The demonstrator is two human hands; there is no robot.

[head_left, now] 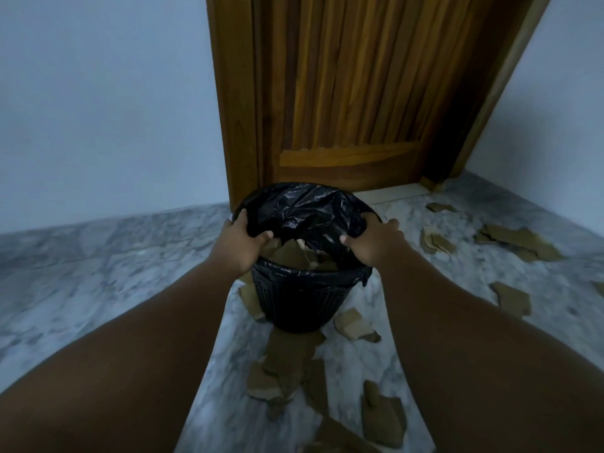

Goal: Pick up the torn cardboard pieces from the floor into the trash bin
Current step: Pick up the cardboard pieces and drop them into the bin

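A black plastic trash bin (300, 302) with a black liner bag (304, 207) stands on the marble floor in front of a wooden door. My left hand (243, 241) grips the bin's left rim and liner. My right hand (372, 240) grips the right rim and liner. Brown cardboard pieces (300, 253) lie inside the bin. Several torn cardboard pieces lie on the floor: a cluster (287, 364) just in front of the bin, one (382, 416) at the lower right, and others (519, 240) at the far right.
A wooden door (346, 93) and its frame stand right behind the bin. Pale walls (104, 103) close the left and right sides. The grey marble floor (98, 273) stretches to the left of the bin.
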